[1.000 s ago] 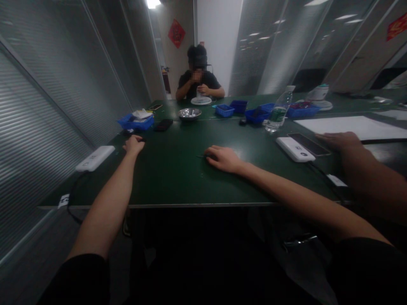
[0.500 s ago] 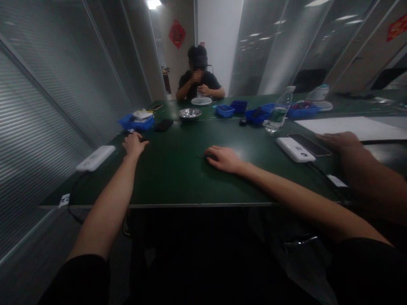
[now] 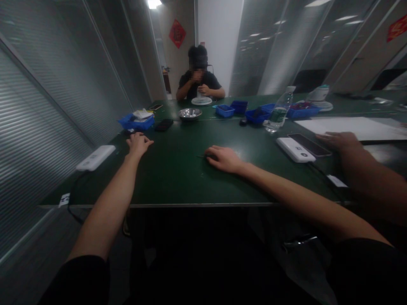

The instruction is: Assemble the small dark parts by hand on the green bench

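My right hand (image 3: 225,159) rests on the green table (image 3: 178,182) with its fingers curled round a dark handle. A thin metal shaft sticks out to the left, so this looks like a screwdriver (image 3: 200,156). Farther left, my left hand (image 3: 138,144) is low over the table, in front of a blue tray (image 3: 136,123). Its thumb and fingers are drawn together; whatever they may hold is hidden. A black flat case (image 3: 164,125) lies just beyond that hand.
White power strips (image 3: 96,158) (image 3: 295,149) lie on both sides. Near the right one are a phone (image 3: 310,144), a water bottle (image 3: 280,111) and another person's hand (image 3: 343,142). A metal bowl (image 3: 190,114) and blue bins (image 3: 225,111) stand farther back. A person (image 3: 200,80) sits opposite.
My left hand has shifted slightly right, its thumb and fingers coming closer together. My right hand stays in place with the screwdriver.
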{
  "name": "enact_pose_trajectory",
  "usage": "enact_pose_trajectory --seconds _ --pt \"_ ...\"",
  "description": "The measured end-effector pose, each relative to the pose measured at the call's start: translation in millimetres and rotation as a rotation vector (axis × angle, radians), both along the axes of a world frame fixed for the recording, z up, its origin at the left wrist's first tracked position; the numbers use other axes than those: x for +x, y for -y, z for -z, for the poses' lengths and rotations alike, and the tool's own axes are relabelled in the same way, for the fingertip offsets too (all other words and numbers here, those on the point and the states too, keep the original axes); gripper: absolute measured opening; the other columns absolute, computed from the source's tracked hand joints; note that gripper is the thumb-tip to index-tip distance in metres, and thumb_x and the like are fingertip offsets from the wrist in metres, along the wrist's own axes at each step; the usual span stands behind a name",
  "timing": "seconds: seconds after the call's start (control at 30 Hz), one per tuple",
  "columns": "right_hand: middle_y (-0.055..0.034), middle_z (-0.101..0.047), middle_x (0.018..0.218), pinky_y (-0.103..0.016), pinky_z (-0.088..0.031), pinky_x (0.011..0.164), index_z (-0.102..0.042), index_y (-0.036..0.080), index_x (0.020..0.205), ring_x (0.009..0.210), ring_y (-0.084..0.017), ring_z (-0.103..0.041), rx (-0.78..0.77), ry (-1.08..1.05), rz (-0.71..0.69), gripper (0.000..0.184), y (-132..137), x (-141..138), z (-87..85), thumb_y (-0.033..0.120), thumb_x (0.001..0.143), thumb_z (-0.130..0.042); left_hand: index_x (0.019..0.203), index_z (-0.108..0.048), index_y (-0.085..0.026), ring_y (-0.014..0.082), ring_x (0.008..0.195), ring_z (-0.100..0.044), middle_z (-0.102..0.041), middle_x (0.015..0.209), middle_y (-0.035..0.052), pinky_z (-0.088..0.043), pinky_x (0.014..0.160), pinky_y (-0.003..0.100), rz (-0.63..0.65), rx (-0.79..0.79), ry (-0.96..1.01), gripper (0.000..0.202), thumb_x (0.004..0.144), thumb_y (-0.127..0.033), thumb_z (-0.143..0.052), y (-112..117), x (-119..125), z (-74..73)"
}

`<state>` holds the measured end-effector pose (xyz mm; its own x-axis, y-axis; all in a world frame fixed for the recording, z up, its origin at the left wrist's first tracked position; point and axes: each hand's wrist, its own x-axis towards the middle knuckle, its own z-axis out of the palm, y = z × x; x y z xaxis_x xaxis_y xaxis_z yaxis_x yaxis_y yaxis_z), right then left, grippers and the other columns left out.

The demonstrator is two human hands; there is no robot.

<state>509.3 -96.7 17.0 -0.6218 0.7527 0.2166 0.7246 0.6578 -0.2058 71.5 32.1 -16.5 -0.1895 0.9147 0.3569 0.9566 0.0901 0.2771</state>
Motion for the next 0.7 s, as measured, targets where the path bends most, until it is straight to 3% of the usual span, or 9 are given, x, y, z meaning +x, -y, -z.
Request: enact_pose_trajectory --seconds 0.33,0.47,0.57,0.7 --pt "-0.0091 -0.068 0.124 -0.028 -0.042 0.07 -0.063 0.02 0.131 0.083 -0.017 -0.063 -0.007 0.0 -0.002 0.033 -0.3 0.0 0.5 0.036 0.103 -0.054 0.088 -0.072 -0.019 0.0449 0.14 -0.04 -0.053 0.147 0.0179 -0.031 0.116 0.067 0.019 -0.028 0.011 0.016 0.091 -0.035 -0.069 1.2 4.0 -2.3" --pt "-0.0094 -0.068 0.123 -0.027 -0.042 0.069 -0.063 0.02 0.131 0.083 -0.017 -0.063 -0.011 -0.013 -0.007 0.034 1.0 -0.1 -1.2 0.037 0.104 -0.053 0.1 -0.069 -0.017 0.0449 0.14 -0.043 -0.057 0.143 0.0223 -0.031 0.116 0.065 -0.016 0.067 0.028 0.021 0.098 -0.034 -0.059 5.1 6.2 -7.3" --pt "-0.0096 -0.068 0.123 -0.028 -0.042 0.069 -0.063 0.019 0.13 0.083 -0.017 -0.063 -0.012 -0.016 -0.011 0.033 1.1 -0.2 -1.7 0.036 0.104 -0.053 0.119 -0.063 -0.015 0.0395 0.127 -0.058 -0.068 0.124 0.0215 -0.037 0.114 0.057 -0.082 0.184 0.105 0.028 0.103 -0.033 -0.05 5.7 3.5 -9.1" --pt "-0.0094 -0.068 0.123 -0.028 -0.042 0.07 -0.063 0.02 0.131 0.085 -0.018 -0.064 -0.01 -0.01 -0.006 0.033 0.2 0.2 -0.9 0.036 0.104 -0.053 0.126 -0.059 -0.015 0.0277 0.096 -0.072 -0.075 0.094 0.0103 -0.05 0.098 0.039 -0.094 0.287 0.256 0.029 0.106 -0.031 -0.046 4.8 -3.7 -7.1"
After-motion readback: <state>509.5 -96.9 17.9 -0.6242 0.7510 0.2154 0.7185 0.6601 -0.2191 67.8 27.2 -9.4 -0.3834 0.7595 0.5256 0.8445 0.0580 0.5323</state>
